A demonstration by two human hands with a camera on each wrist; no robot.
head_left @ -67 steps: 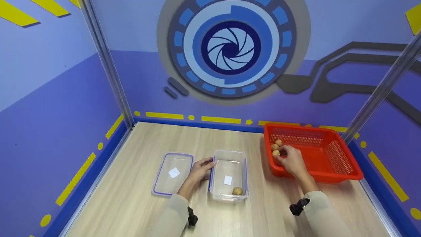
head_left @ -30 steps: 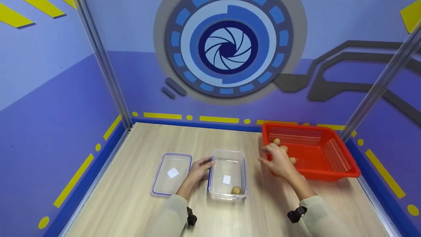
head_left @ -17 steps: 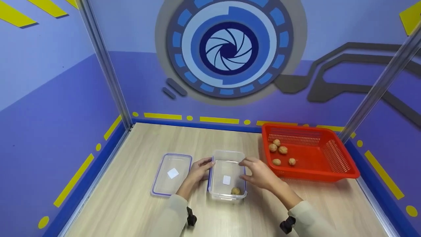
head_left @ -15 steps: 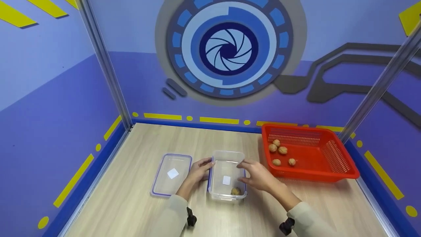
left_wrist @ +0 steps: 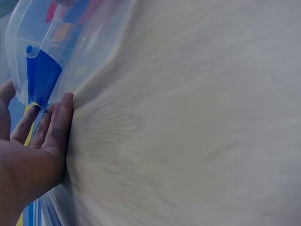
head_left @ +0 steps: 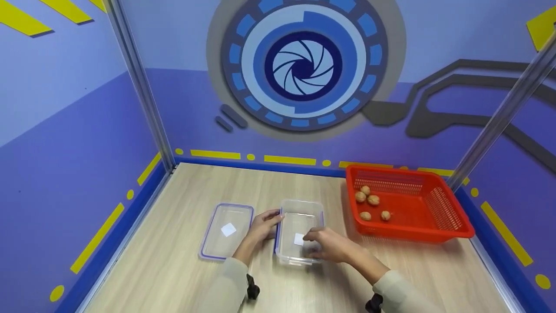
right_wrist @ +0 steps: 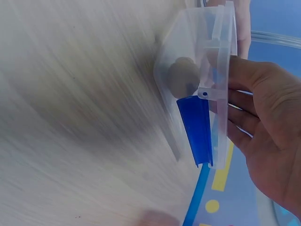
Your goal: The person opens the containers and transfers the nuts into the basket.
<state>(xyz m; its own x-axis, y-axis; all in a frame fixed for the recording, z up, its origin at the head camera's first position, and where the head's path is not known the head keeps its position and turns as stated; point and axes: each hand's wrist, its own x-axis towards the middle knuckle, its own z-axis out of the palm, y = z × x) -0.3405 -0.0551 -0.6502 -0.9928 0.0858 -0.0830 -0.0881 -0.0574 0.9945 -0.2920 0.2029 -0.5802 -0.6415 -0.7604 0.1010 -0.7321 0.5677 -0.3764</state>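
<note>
My left hand [head_left: 263, 226] rests against the left side of a clear plastic food container [head_left: 299, 206], its fingers fairly straight by the blue latch flap [left_wrist: 43, 77] in the left wrist view. My right hand [head_left: 328, 245] reaches over the container's right wall, thumb and fingers apart inside. Through that wall a blurred walnut [right_wrist: 183, 77] shows in the right wrist view, near the fingers; the hand hides it in the head view. Several more walnuts [head_left: 373, 200] lie in the left part of a red plastic basket [head_left: 412, 208].
The container's clear lid [head_left: 221, 243], blue-edged with a white square on it, lies flat to the left of the left hand. Purple panels [head_left: 182, 108] and metal posts [head_left: 143, 87] enclose the wooden table [head_left: 195, 182].
My right hand has moved left from the red basket to the container and dipped inside it, covering the walnut there. The basket's walnuts have shifted and spread. The left hand has stayed put.
</note>
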